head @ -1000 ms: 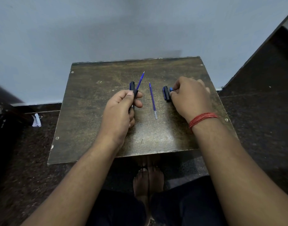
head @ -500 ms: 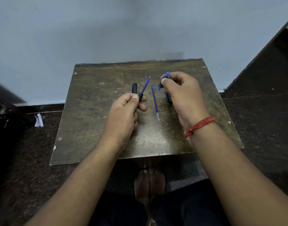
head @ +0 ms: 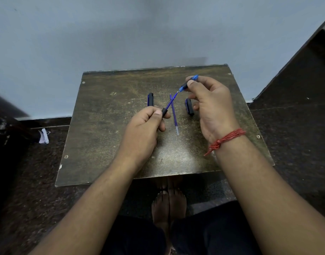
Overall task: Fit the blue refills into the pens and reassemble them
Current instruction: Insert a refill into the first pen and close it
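My left hand (head: pixel 145 124) grips a black pen barrel (head: pixel 164 111) with a blue refill (head: pixel 170 102) sticking out of it up and to the right. My right hand (head: pixel 211 105) holds a blue pen front piece (head: pixel 189 83) between thumb and fingers, its open end right at the refill's tip. A second blue refill (head: pixel 174 116) lies loose on the brown board (head: pixel 103 129) between my hands. A black pen part (head: pixel 150 99) lies above my left hand. Another black pen part (head: pixel 189 107) lies under my right hand's fingers.
The board sits low on a dark speckled floor against a pale blue wall. A crumpled white scrap (head: pixel 43 136) lies on the floor at the left. My bare feet (head: pixel 168 201) show below the board's near edge. A dark slanted surface rises at the right.
My right hand picked the blue front piece off the board, lifted it and brought it to the refill's tip. My left hand tilted the barrel and refill toward it.
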A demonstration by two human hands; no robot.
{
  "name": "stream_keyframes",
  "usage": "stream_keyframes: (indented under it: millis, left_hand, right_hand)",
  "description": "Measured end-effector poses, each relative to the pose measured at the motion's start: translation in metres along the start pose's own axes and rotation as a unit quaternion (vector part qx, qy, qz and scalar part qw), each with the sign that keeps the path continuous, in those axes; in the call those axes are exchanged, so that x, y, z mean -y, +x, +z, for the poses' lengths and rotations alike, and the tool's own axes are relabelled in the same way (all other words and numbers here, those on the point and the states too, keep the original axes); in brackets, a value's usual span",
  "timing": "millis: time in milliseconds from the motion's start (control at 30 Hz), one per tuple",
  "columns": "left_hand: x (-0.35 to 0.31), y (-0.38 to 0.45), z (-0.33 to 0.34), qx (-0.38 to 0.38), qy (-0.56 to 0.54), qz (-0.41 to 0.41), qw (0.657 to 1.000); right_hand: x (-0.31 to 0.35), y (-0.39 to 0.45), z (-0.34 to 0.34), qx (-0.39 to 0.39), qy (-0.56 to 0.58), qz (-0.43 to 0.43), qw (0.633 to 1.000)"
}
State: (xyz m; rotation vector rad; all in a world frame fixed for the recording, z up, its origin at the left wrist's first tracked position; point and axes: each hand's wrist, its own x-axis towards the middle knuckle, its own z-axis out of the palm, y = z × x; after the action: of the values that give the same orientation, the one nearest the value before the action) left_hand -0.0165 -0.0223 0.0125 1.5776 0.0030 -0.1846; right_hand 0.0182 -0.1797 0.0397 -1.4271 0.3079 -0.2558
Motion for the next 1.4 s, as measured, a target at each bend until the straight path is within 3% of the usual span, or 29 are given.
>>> stream_keyframes:
  millis: [333,667,1067,1200,1400]
  left_hand:
    - [-0.001,0.001,-0.001,-0.003,0.016,0.010,1.000]
    - [-0.004,0.000,-0.004,0.038,-0.158,-0.046,0.986]
    - [-0.004,0.001,-0.002,0.057,-0.192,-0.062,0.978]
    - [-0.005,0.000,-0.003,0.057,-0.200,-0.068,0.976]
    - [-0.007,-0.002,-0.003,0.053,-0.193,-0.069,0.977]
  right_hand:
    - [-0.001,-0.005,0.002,0.089,-0.062,-0.039,0.993]
    - [-0.001,-0.011,0.006,0.185,-0.067,-0.021,0.980]
    - [-0.006,-0.012,0.008,0.184,-0.090,0.005,0.979]
    - [-0.006,-0.009,0.003,0.165,-0.041,0.009,0.985]
    - [-0.005,-0.009,0.004,0.200,0.001,0.033,0.979]
